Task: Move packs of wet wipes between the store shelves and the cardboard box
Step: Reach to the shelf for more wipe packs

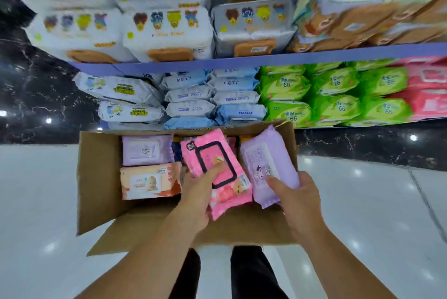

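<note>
Both bare forearms reach in from 6 o'clock, over the near flap of the cardboard box [96, 177], which stands open on the glossy pale floor [36, 202]. The left hand [196, 199] grips a pink pack [217, 170] of wet wipes by its near end, thumb pressed flat on the black-framed lid, the other fingers curled underneath out of sight. The right hand [300, 199] holds a purple pack [268, 165] the same way, thumb on top near a small cartoon figure, fingers wrapped round the near edge. Both packs tilt up over the box's middle and its 3 o'clock side, lying side by side; I cannot tell whether they touch.

Inside the box, at 9 o'clock from the pink pack, a lilac pack [145, 150] lies flat above a peach pack [150, 184] with a baby's picture. Whatever lies under the held packs is mostly covered; only slivers of blue and orange show.

At 12 o'clock the lower shelf carries blue and white packs [212, 98], with green packs [333, 95] toward 2 o'clock. Above the purple shelf edge [242, 61] the white bundles are blurred and their print is unreadable. Dark trouser legs [251, 272] are cut off at 6 o'clock.
</note>
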Demonstrator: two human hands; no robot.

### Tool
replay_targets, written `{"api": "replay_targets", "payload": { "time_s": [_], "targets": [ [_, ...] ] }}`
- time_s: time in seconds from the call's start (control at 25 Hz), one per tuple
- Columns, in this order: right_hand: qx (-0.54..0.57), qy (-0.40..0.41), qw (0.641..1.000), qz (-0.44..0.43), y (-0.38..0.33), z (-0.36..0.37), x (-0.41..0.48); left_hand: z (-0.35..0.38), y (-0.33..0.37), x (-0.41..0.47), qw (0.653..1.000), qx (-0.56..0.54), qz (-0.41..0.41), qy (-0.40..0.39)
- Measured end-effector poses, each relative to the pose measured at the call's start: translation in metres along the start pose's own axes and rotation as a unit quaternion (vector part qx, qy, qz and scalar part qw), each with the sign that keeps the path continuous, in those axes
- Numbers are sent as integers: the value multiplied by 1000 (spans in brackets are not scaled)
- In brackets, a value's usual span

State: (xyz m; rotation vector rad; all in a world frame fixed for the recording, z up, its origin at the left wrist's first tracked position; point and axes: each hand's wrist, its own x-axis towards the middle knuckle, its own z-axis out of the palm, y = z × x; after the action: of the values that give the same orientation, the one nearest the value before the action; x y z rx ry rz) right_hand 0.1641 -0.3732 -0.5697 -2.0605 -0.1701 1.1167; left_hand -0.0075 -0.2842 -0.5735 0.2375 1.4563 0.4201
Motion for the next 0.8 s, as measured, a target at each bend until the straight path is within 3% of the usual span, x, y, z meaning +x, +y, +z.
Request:
{"api": "replay_targets", "payload": {
  "time_s": [0.2, 0.4, 0.8],
  "targets": [
    [60, -19, 997, -41, -95, -44, -93, -3, 77, -127, 980, 156, 96, -75],
    [179, 4, 979, -99, -188, -83, -181, 13, 171, -246, 931, 236, 222, -167],
    [348, -31, 910, -224, -347, -128, -274, 78, 320, -400, 846, 225, 414, -251]
  ]
}}
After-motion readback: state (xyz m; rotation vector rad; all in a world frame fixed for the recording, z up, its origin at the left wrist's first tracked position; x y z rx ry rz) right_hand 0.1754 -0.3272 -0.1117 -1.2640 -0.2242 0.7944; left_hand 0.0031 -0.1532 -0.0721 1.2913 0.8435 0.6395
